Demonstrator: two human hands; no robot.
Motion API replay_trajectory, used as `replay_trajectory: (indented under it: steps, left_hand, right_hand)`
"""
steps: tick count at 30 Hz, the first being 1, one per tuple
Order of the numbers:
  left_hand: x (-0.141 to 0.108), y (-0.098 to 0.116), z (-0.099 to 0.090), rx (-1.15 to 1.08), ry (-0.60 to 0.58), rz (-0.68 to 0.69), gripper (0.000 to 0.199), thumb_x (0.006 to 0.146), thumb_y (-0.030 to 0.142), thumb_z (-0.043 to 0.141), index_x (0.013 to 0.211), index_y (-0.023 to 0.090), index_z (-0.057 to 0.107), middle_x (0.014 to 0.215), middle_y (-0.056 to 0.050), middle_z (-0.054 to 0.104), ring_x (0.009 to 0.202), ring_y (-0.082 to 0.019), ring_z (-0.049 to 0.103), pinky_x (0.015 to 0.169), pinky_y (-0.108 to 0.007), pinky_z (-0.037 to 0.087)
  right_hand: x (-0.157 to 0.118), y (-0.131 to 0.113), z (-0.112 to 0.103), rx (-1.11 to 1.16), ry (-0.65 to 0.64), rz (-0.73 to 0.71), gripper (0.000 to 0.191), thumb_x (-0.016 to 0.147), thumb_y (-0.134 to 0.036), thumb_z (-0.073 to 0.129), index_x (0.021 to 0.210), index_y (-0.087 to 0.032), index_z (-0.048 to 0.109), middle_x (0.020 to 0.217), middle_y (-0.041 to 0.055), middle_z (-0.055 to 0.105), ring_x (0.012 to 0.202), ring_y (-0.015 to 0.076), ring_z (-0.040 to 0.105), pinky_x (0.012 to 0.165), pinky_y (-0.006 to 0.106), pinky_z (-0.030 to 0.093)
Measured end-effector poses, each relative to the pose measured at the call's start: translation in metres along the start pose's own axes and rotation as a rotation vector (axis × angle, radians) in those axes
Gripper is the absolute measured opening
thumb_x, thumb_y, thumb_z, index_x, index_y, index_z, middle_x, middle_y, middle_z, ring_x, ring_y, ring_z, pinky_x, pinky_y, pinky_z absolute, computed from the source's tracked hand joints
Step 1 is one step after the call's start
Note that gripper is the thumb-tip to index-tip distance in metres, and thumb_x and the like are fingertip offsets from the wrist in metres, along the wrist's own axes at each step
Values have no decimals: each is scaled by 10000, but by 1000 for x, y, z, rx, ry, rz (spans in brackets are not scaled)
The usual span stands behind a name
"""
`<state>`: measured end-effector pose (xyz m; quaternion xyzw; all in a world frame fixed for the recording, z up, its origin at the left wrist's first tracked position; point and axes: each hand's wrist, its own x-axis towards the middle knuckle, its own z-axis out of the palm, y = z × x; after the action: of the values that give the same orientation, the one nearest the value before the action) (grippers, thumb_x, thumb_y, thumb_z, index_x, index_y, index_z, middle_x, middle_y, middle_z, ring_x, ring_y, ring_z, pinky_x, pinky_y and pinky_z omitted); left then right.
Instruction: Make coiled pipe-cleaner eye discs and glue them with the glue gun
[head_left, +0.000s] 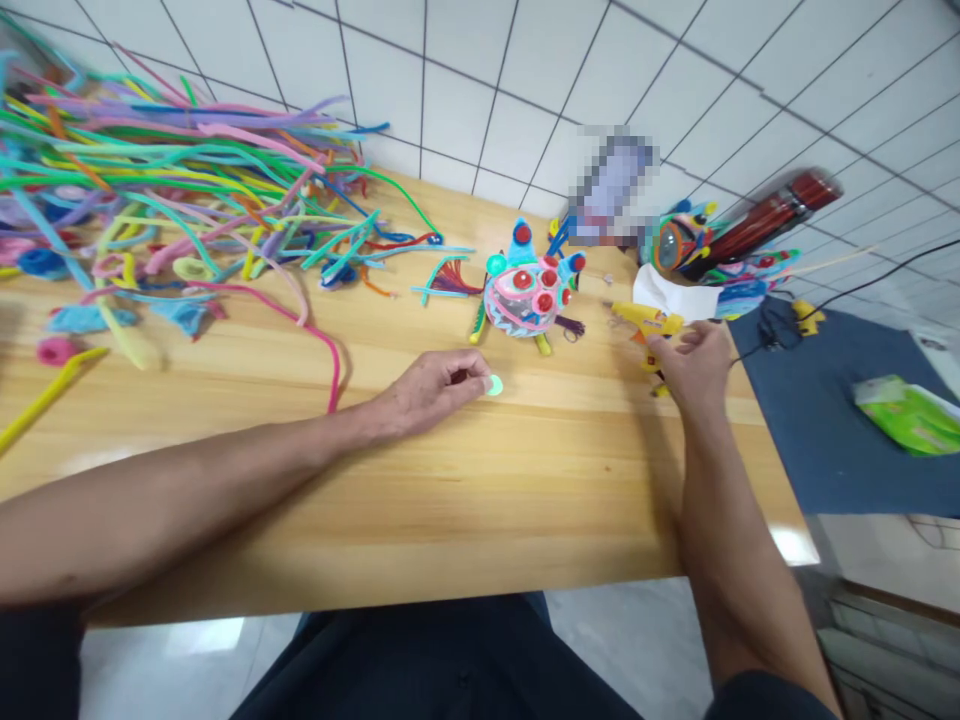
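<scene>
Between the thumb and fingers of my left hand (439, 390) is a small pale green disc (495, 385), pinched just above the wooden table (450, 500). My right hand (696, 365) is closed on a yellow glue gun (649, 320), whose nozzle points left. Beyond my left hand stands a colourful craft figure (529, 295) with a clear body, pink and blue trim, red round pieces and yellow-green feet. A bundle of dark red strands (454, 278) sticks out at its left side.
Many coloured pipe cleaners (187, 170) are heaped at the back left. A white paper (671, 295), a second craft figure (679, 240) and a dark red flask (776, 220) are at the back right. A green packet (907, 415) lies on a dark mat (825, 440). A black cord (862, 280) crosses there.
</scene>
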<state>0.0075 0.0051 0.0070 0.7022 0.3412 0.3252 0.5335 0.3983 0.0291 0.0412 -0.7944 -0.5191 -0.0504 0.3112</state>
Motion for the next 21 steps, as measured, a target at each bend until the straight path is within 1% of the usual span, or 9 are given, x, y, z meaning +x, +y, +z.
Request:
replay_trajectory:
  steps: [1,2,4,5,7,10,13,17,21]
  left_hand:
    - [0,-1,0,-8,-1,4,271,971,399,611,869,153,663,721,30,534,663,-102,453,615,-229,360]
    - [0,-1,0,-16,-4,7,273,968,403,614,870,152,661,725,29,538,662,-102,455,615,-230,362]
    - [1,-2,0,-24,-14,8,269,961,402,618,874,150,658,727,26,544,656,-102,455,612,-233,360]
    - [1,-2,0,-26,-16,7,265,958,398,618,876,150,657,726,26,545,652,-102,454,608,-233,357]
    - [1,-2,0,-34,-8,8,254,958,389,614,880,151,658,725,26,542,650,-101,452,604,-233,352]
    - [1,-1,1,-81,18,17,258,960,391,622,861,154,647,701,37,510,636,-97,431,590,-229,343]
    - [0,0,2,-123,51,35,274,959,400,643,839,154,638,680,46,489,624,-92,412,578,-226,337]
    - [0,1,2,-145,88,49,283,958,408,668,848,147,665,691,41,519,637,-91,423,596,-230,353]
    - [-1,2,2,-148,87,16,281,969,415,666,883,148,689,739,20,576,683,-106,479,641,-241,396]
  right_hand:
    - [-6,-9,-12,-36,113,6,614,674,-347,863,1198,-116,642,1101,183,677,758,216,593,774,420,521]
    - [-15,-20,-24,-53,200,-31,599,671,-319,873,1190,-113,658,1090,175,684,708,192,568,758,411,508]
    - [-38,-50,-46,32,230,-167,332,791,-303,790,1080,-161,707,888,79,690,642,171,553,688,370,475]
    - [-52,-67,-54,119,178,-229,182,856,-316,734,988,-192,720,811,45,677,646,172,572,651,342,460]
    - [-79,-100,-61,306,-40,-320,130,898,-352,709,871,-225,703,743,-1,661,603,143,549,585,297,427]
    - [-112,-138,-44,473,-400,-339,142,889,-305,690,778,-228,647,667,-36,606,581,118,529,551,261,413]
    - [-131,-150,-10,674,-604,-273,119,875,-305,682,829,-234,599,663,-52,577,571,107,510,544,252,411]
    - [-144,-141,21,822,-676,-124,160,865,-337,692,912,-241,574,735,-43,580,620,113,515,560,258,418]
    - [-149,-132,26,838,-746,-90,134,885,-343,679,917,-236,606,760,-29,612,633,116,518,566,264,409]
